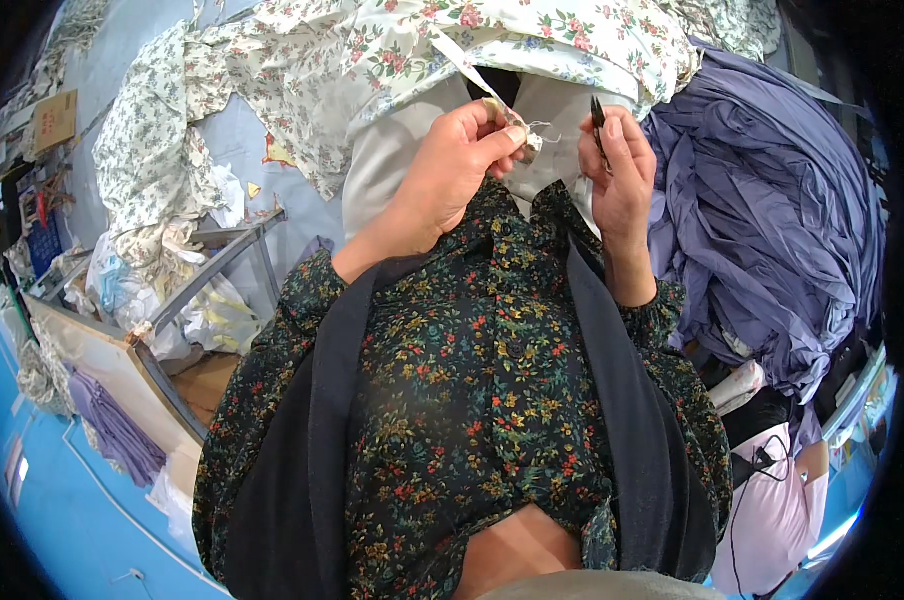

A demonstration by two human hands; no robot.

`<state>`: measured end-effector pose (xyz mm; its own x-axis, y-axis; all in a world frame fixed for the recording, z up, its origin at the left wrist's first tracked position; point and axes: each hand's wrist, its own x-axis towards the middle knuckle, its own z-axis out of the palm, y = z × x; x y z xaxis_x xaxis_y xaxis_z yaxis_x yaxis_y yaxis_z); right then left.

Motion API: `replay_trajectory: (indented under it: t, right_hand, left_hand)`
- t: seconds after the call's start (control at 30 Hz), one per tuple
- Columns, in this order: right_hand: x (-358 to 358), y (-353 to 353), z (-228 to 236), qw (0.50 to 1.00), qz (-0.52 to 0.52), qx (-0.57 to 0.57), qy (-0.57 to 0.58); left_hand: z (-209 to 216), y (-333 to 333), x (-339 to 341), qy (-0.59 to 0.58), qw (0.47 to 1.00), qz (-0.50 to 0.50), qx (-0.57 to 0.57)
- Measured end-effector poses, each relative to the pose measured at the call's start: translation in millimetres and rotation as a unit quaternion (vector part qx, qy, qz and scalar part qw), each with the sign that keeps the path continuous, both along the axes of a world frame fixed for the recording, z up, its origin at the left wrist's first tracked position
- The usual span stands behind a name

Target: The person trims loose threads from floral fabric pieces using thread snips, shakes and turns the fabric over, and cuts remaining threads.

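Observation:
My left hand [440, 178] pinches the end of a narrow whitish cloth strip [460, 60] between thumb and fingers. The strip runs up over the floral fabric [392, 45], which is cream with red and blue flowers and lies across my knees. Fine loose threads [544, 128] stick out from the pinched end toward the right. In my right hand [622, 165] is a small pair of dark thread snips [599, 118], points upward, with the fingers closed round it. The snips stand apart from the cloth. Light trousers [397, 140] show under the fabric.
Bunched purple-grey fabric [772, 220] is heaped close by my right arm. At left stand a grey metal frame [212, 268] and plastic bags [122, 280], with a cardboard box [55, 122] farther off. Another person in pale pink clothing [772, 510] is at lower right.

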<state>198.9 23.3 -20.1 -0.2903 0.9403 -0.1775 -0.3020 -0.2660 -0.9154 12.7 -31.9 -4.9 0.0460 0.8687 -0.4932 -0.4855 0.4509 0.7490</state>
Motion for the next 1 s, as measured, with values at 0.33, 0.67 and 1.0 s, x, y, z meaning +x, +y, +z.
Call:
replay_trajectory:
  t: [0.33,0.67,1.0]
  right_hand:
    - [-3.9,5.8,4.3,0.983,0.123,-0.133,-0.027]
    - [-6.0,12.9,19.3,0.974,0.086,0.001,-0.210]
    - [-10.2,-3.4,12.7,0.986,0.125,-0.049,-0.104]
  left_hand:
    - [-0.9,-2.3,1.5,0.176,0.983,-0.052,0.024]
    - [-2.4,-4.3,-1.2,0.119,0.993,0.001,0.015]
    - [-4.2,-2.5,2.0,0.150,0.989,-0.010,0.014]
